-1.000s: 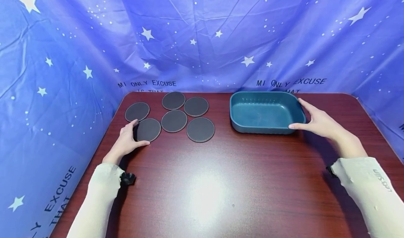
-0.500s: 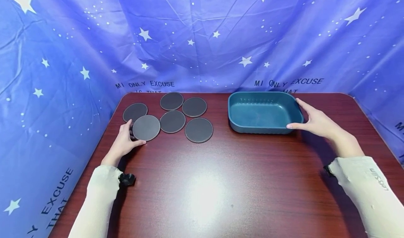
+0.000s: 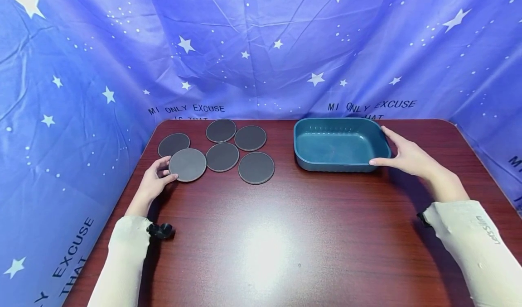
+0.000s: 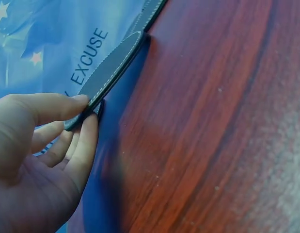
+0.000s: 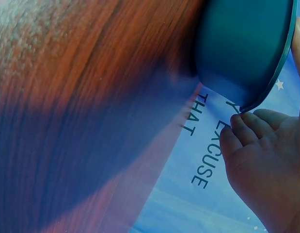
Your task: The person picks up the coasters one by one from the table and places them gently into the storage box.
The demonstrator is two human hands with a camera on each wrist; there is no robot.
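Observation:
My left hand (image 3: 152, 180) pinches the left edge of a round dark grey coaster (image 3: 187, 165) between thumb and fingers. In the left wrist view this coaster (image 4: 111, 68) is tilted, with pale stitching along its edge. It appears raised from the table and overlaps the view of another coaster (image 3: 173, 144) behind it. On the right, my right hand (image 3: 413, 160) spans the right end of a teal rectangular plastic bin (image 3: 334, 167), its thumb at the near corner and a finger at the far one. The right wrist view shows fingertips at the rim of the bin (image 5: 246, 43).
Several matching coasters lie flat on the red-brown wooden table (image 3: 261, 216), including a far coaster (image 3: 221, 130) and a near coaster (image 3: 256, 167). The bin stands near the table's back edge. A blue star-printed curtain (image 3: 244, 49) hangs behind and at both sides.
My left hand has lifted the near-left coaster from the table and now pinches it farther along its left edge. My right hand and the bin have stayed in place; the head view has shifted slightly.

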